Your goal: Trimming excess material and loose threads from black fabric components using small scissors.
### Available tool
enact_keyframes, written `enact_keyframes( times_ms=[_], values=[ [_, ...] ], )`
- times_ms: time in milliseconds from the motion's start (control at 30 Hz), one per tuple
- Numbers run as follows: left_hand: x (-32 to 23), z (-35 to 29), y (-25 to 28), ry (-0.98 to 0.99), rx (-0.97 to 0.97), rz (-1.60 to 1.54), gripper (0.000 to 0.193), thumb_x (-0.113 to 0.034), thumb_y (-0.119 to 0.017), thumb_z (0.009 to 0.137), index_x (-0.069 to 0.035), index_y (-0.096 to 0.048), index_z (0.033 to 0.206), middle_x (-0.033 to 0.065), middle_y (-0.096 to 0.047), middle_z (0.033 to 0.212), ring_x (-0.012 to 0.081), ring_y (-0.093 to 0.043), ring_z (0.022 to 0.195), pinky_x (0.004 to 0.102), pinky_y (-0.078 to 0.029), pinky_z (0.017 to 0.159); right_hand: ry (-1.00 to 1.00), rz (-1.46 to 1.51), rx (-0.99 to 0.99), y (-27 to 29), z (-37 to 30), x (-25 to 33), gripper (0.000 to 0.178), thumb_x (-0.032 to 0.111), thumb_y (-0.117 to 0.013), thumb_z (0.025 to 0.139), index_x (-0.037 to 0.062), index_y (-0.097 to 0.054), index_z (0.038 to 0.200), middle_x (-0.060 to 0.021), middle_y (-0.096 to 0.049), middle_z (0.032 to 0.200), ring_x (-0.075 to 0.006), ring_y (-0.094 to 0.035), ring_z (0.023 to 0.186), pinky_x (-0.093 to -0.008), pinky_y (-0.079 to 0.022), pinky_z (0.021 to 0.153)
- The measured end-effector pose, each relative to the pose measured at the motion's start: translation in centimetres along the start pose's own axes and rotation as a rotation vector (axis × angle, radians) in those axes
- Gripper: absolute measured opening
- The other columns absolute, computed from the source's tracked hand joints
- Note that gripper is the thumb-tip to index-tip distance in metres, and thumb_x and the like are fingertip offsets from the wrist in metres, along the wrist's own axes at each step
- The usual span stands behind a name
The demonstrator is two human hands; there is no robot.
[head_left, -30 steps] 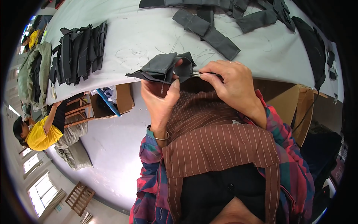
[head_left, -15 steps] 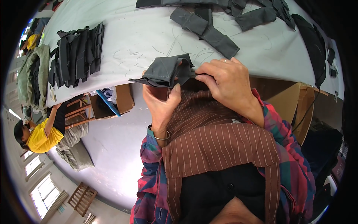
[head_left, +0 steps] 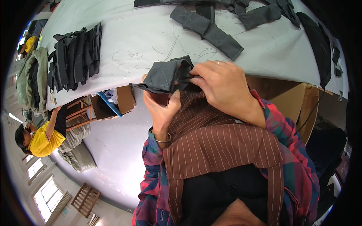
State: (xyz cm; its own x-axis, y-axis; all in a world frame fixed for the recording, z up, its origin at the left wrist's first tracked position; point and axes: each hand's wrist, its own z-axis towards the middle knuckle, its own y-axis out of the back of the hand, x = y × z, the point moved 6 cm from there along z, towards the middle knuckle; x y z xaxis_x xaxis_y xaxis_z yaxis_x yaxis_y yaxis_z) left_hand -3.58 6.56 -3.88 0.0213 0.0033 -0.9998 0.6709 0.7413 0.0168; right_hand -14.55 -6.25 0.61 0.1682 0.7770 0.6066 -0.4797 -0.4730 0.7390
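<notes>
A dark grey sewn fabric piece [head_left: 162, 74], folded and open like a small pouch, is held up at the table's near edge. My left hand [head_left: 161, 109] grips it from below and the left, the thumb pressed near its lower right corner. At the piece's right side, my right hand [head_left: 226, 88] pinches the fabric edge between thumb and forefinger. The fingertips of the right hand are partly hidden in the folds. Loose threads [head_left: 171, 49] lie on the white table [head_left: 124, 41] just beyond.
Several dark strips stand in a row [head_left: 75, 56] on the left. More flat fabric pieces [head_left: 205, 30] lie at the far side. A cardboard box [head_left: 286, 98] sits under the table on the right. At the left, a person in a yellow shirt [head_left: 47, 139] works by the table.
My right hand has shifted slightly left, its fingers further into the fabric's right edge. The fabric piece has tilted a little, and my left hand keeps its hold.
</notes>
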Motion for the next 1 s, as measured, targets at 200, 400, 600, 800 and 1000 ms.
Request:
enact_keyframes(
  times_ms=[200, 400, 600, 800, 1000],
  values=[
    [-0.2, -0.2, -0.4, 0.028, -0.008, 0.018, 0.044, 0.0, -0.065, 0.063, -0.001, -0.049, 0.104, 0.0044, -0.052, 0.094, 0.012, -0.049, 0.085, 0.0256, -0.042, 0.081, -0.01, -0.173, 0.052, -1.2, 0.7, 0.9, 0.013, 0.015, -0.066, 0.079, 0.0066, -0.056, 0.081, -0.0069, -0.06, 0.07, -0.0268, -0.061, 0.065, -0.0385, -0.045, 0.059],
    [0.1, -0.2, -0.1, 0.067, -0.019, 0.045, 0.046, -0.001, -0.064, 0.062, -0.001, -0.048, 0.105, 0.0041, -0.048, 0.097, 0.0127, -0.047, 0.088, 0.0258, -0.04, 0.082, 0.01, -0.204, 0.056, -1.8, 1.1, 1.2, 0.011, 0.014, -0.063, 0.079, 0.006, -0.055, 0.081, -0.0074, -0.06, 0.068, -0.0267, -0.061, 0.062, -0.0386, -0.045, 0.057],
    [0.4, -0.2, 0.3, 0.038, -0.007, 0.038, 0.048, -0.004, -0.065, 0.063, -0.001, -0.048, 0.108, 0.0037, -0.049, 0.098, 0.0128, -0.047, 0.087, 0.0262, -0.041, 0.082, 0.017, -0.129, 0.042, -2.3, 1.2, 1.0, 0.011, 0.013, -0.062, 0.076, 0.0042, -0.056, 0.08, -0.009, -0.061, 0.067, -0.0269, -0.064, 0.063, -0.0385, -0.046, 0.058],
    [0.4, -0.3, 0.2, 0.045, -0.016, -0.026, 0.048, -0.002, -0.064, 0.065, -0.001, -0.049, 0.11, 0.0039, -0.051, 0.099, 0.013, -0.05, 0.089, 0.0264, -0.042, 0.083, 0.021, -0.123, 0.025, -2.4, 1.3, 0.7, 0.009, 0.011, -0.062, 0.073, 0.0049, -0.058, 0.078, -0.0093, -0.063, 0.068, -0.0263, -0.066, 0.065, -0.038, -0.048, 0.057],
    [-3.2, 1.3, 0.8, -0.042, 0.028, -0.363, 0.048, 0.001, -0.063, 0.079, 0.005, -0.05, 0.125, 0.0204, -0.064, 0.113, 0.0245, -0.064, 0.098, 0.0292, -0.051, 0.082, -0.1, 0.168, -0.036, -0.1, 1.3, -0.3, 0.012, 0.018, -0.064, 0.082, 0.0084, -0.062, 0.088, -0.0097, -0.064, 0.069, -0.0296, -0.063, 0.061, -0.037, -0.045, 0.053]
  ],
)
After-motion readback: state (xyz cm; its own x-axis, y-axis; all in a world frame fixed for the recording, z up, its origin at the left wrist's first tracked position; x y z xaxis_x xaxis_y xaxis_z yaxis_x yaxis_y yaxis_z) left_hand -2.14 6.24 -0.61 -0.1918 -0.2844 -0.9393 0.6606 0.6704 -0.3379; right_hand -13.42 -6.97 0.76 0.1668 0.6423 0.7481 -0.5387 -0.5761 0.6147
